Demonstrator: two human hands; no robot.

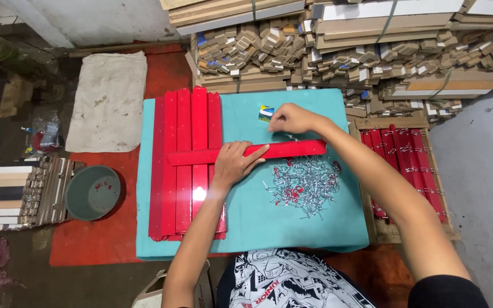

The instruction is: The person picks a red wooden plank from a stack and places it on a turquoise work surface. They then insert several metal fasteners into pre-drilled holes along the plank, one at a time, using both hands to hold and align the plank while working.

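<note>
**A:** What step is this, working out from the person's body?

**B:** Nearest, the left hand (pixel 236 161) lies flat and open, palm down on a red strip (pixel 246 153) laid crosswise on the teal cloth (pixel 246 228), pinning it. Just right of that hand sits a heap of small metal hooks (pixel 303 185). Above the strip, the right hand (pixel 292 118) is closed in a pinch on one hook at the strip's top edge. I judge a hook is being fitted onto the strip.

**B:** The next move likely calls for a firm press while the left hand keeps the strip from sliding.

**A:** And around the strip?

**B:** It crosses a row of red strips (pixel 192 159) lying lengthwise at its left end. To its right, a wooden crate (pixel 406 171) holds red strips already hooked. Just beyond the right hand lies a small packet (pixel 266 112), blue, yellow and white. Left of the cloth sit a grey bucket (pixel 92 193) and, farther, a pale sack (pixel 108 101). Farthest, bundled wooden mouldings (pixel 338 54) are stacked.
</note>
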